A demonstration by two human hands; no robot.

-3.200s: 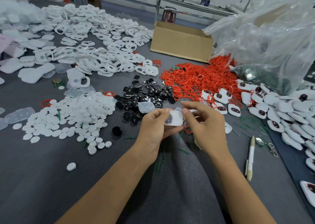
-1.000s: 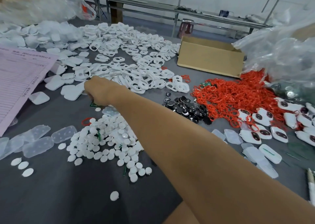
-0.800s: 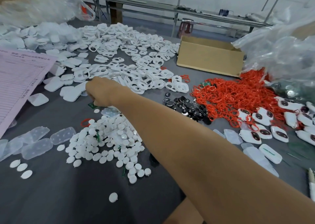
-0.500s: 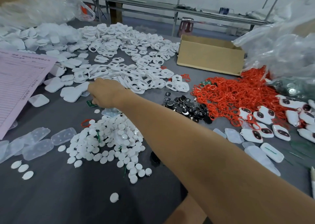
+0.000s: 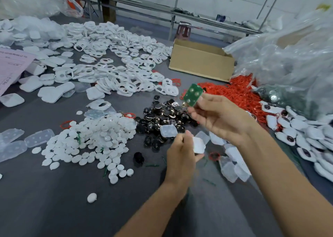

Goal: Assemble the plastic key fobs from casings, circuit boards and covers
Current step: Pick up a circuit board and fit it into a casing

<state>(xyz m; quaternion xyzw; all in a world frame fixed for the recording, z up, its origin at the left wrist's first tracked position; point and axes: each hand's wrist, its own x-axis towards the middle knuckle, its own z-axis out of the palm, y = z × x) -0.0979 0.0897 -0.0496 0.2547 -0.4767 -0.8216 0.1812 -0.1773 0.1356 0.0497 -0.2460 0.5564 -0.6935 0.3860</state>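
Bench check, head view. R hand (image 5: 221, 117) is raised over the grey table (image 5: 54, 209), its fingertips pinching a green circuit board (image 5: 193, 94) by the lower end. The board is tilted, w/ round contact pads facing the camera. L hand (image 5: 181, 154) sits lower and nearer the body, fingers curled round a white casing (image 5: 198, 145). Hands apart, so board and casing are not touching.

Stock on table:
- White discs (image 5: 93, 136) lie in a loose pile to the L of the hands, w/ a few strays near the front.
- Black button parts (image 5: 162, 116) are heaped just beyond L hand. One translucent cover (image 5: 168, 130) lies at the heap's near edge, close to the L fingertips; contact can't be told.
- Spare clear covers (image 5: 232, 166) lie beside the R forearm.
- White frame pieces (image 5: 117, 62) are spread across the far L half.
- Red rings (image 5: 236, 92) are heaped beyond R hand.
- Assembled fobs (image 5: 297, 134) lie along the R edge, next to the rings.
- A cardboard box (image 5: 200, 62) stands far centre, w/ a large clear plastic bag (image 5: 288, 56) to its R.
- A pink sheet (image 5: 10, 67) lies at the L edge; print too blurred to read.
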